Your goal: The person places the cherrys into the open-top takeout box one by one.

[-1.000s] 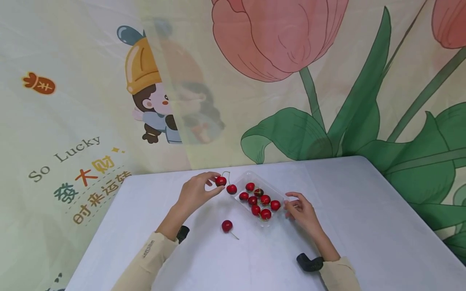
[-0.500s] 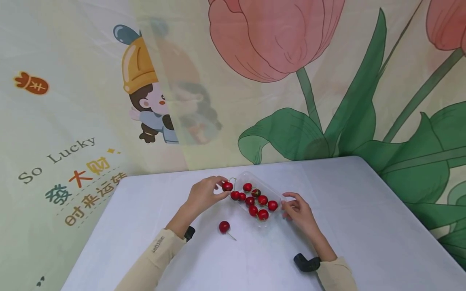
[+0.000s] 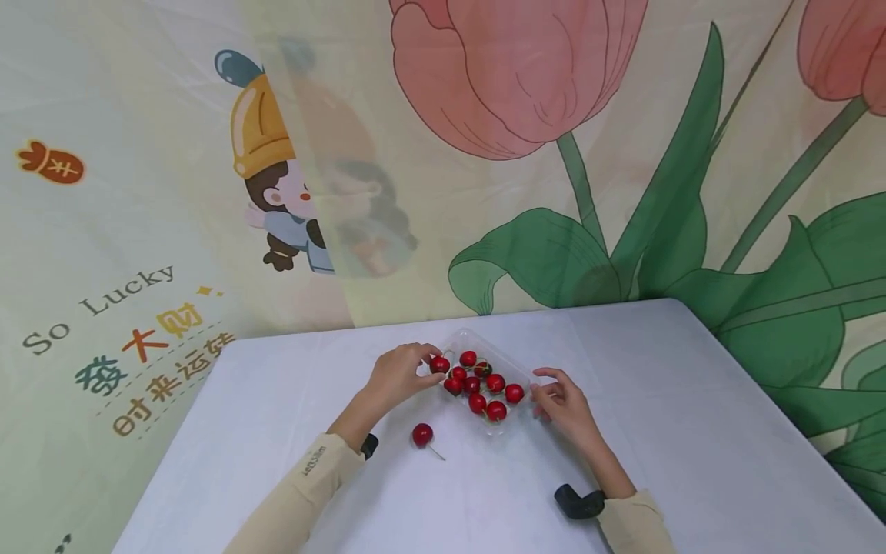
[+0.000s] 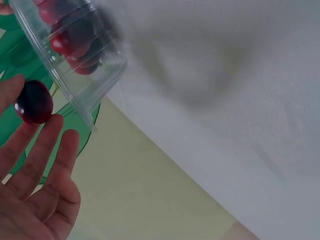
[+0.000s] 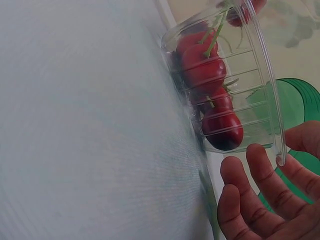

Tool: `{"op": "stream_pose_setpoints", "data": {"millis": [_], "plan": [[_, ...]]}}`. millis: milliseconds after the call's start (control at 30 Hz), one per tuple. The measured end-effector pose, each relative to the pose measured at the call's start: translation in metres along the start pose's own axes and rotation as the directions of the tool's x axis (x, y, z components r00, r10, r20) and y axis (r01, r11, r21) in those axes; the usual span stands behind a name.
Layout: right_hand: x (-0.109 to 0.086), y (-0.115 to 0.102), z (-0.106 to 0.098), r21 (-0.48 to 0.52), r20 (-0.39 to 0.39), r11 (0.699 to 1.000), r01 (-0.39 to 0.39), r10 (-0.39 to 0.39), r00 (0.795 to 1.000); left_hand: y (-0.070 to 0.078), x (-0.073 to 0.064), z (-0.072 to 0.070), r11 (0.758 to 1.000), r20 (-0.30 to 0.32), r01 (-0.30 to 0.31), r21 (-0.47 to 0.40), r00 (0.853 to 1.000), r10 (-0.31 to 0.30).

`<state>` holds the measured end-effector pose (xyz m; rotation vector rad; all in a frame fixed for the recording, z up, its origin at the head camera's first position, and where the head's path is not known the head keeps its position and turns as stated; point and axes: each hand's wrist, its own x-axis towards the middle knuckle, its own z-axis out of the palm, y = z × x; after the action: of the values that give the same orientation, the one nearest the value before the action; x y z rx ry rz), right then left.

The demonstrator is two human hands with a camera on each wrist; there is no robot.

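In the head view, my left hand (image 3: 396, 381) pinches a dark red cherry (image 3: 439, 365) between thumb and fingers, at the left rim of a clear plastic box (image 3: 511, 363). The left wrist view shows this cherry (image 4: 34, 102) just outside the box wall (image 4: 70, 92), with the lower fingers spread. Several red cherries with green stems (image 5: 205, 70) lie in the box. My right hand (image 3: 566, 409) holds the box's right end; in the right wrist view thumb and forefinger pinch its rim (image 5: 277, 120), the other fingers (image 5: 260, 160) bent below it.
One loose cherry (image 3: 422, 435) with its stem lies on the white table (image 3: 484, 500), in front of the box. Behind the table's far edge hangs a printed cloth (image 3: 388, 292) with tulips and a cartoon figure. A black device (image 3: 580, 502) sits at the right wrist.
My left hand has moved right and nearer with its cherry, up to the box rim. A second cherry hanging beside it has come down among those in the box. The right hand keeps its grip.
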<state>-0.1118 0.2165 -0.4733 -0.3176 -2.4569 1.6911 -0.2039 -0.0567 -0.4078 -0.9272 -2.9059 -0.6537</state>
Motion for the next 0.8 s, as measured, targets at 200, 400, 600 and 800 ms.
{"op": "stream_pose_setpoints", "data": {"millis": [200, 400, 600, 800], "plan": [[0.000, 0.000, 0.000, -0.001, -0.004, 1.000, 0.005, -0.005, 1.000, 0.001, 0.005, 0.006, 1.000, 0.017, -0.023, 0.021, 1.000, 0.023], [0.000, 0.001, -0.001, -0.008, -0.003, 1.000, 0.005, -0.005, 1.000, 0.000, 0.012, 0.016, 0.999, 0.048, 0.007, 0.038, 0.999, -0.008], [0.000, -0.001, -0.001, -0.013, -0.002, 1.000, 0.005, -0.005, 1.000, 0.003, 0.018, 0.020, 0.996, 0.088, 0.056, 0.062, 0.994, -0.062], [-0.001, -0.002, -0.001, -0.012, 0.002, 1.000, 0.001, -0.001, 1.000, 0.007, 0.023, 0.020, 0.993, 0.150, 0.091, 0.075, 0.983, -0.101]]}}
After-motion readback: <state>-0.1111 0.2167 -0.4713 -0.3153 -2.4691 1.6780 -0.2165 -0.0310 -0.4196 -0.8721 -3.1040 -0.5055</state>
